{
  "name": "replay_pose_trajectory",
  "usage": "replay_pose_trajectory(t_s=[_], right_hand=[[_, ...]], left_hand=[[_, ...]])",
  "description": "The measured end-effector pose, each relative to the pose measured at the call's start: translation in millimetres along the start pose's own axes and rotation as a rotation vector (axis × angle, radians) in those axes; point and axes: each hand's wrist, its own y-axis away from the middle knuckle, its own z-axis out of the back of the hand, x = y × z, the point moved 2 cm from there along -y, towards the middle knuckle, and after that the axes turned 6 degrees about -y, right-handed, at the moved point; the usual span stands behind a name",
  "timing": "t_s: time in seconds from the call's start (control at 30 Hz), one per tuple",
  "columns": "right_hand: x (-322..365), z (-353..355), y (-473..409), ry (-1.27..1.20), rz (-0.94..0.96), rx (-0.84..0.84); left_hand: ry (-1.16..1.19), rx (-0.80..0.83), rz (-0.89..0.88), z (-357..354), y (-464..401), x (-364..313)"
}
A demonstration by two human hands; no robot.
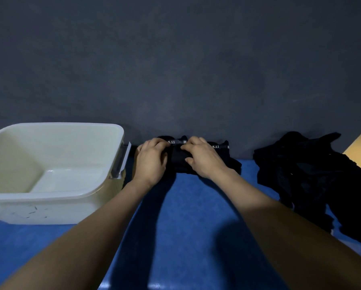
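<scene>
A pair of black socks [178,159] with white "5.11" lettering lies at the far edge of the blue table, against the dark wall. My left hand [151,159] grips its left side with curled fingers over the top band. My right hand [201,156] grips its right side, fingers curled on the band and thumb tucked onto the fabric. A second lettered sock [224,152] shows just right of my right hand, partly hidden by it.
An empty white plastic tub [56,198] with a grey handle stands at the left. A heap of black garments [307,176] lies at the right. The blue table surface [188,216] stretches between my forearms. A dark grey wall [175,70] closes the back.
</scene>
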Motion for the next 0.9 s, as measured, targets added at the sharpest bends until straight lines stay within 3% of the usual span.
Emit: replay_pose_trajectory(t_s=[0.23,0.43,0.67,0.83,0.9], right_hand=[[-2.9,-23.2,1.9,0.134,-0.02,0.117],[-2.8,-33.3,-4.6,0.224,0.02,0.048],[6.5,-32.6,-3.3,0.23,0.086,-0.049],[15.8,-39.0,15.5,0.186,0.114,-0.012],[15.3,-37.2,20.0,0.155,0.105,0.037]], left_hand=[[-0.148,0.227,-0.099,-17.1,13.6,1.7],[-0.252,0.245,-0.099,-29.7,6.2,-0.5],[-0.181,0.251,-0.038,-11.2,2.8,2.1],[-0.002,0.196,-0.073,-2.6,30.3,7.6],[0.041,0.248,-0.043,-1.4,32.6,9.5]])
